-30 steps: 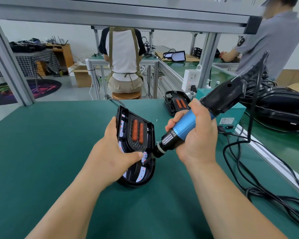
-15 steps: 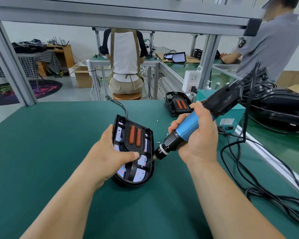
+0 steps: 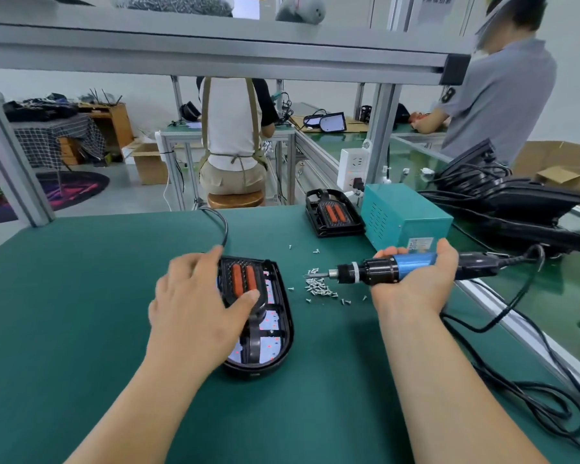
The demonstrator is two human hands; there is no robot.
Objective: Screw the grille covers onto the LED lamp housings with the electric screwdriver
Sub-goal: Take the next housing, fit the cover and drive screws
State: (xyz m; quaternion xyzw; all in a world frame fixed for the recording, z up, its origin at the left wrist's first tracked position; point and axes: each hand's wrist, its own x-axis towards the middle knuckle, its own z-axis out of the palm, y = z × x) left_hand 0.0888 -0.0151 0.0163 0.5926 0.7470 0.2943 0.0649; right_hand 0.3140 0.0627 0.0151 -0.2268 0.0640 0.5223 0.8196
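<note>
BENCH VIEW: On the green bench mat [image 3: 81, 296], my left hand [image 3: 198, 303] lies over the near lamp housing [image 3: 275, 339]. Its fingers are stretched out rather than curled, and the thumb lies across the grille cover [image 3: 245, 279] with its two orange strips. The hand is smeared with blur and hides the housing's left side, so I cannot make out how the cover sits there. The housing rests flat on the mat, rounded end toward me.

My right hand [image 3: 416, 279] is wrapped around the blue barrel of the electric screwdriver [image 3: 379, 271], held level with the bit pointing left. The tip is at the heap of loose screws [image 3: 318, 288] just right of the housing. Whether a screw sits on the bit is too small to tell. The cord [image 3: 516, 296] trails right and runs out of frame at the lower corner.

At the far edge, a second housing [image 3: 332, 212] sits just beside a teal power box [image 3: 402, 216]. A stack of black housings [image 3: 516, 202] at right is cut off by the frame. Beyond, a seated person [image 3: 230, 128] faces away and a standing person [image 3: 496, 102] works at another bench.
</note>
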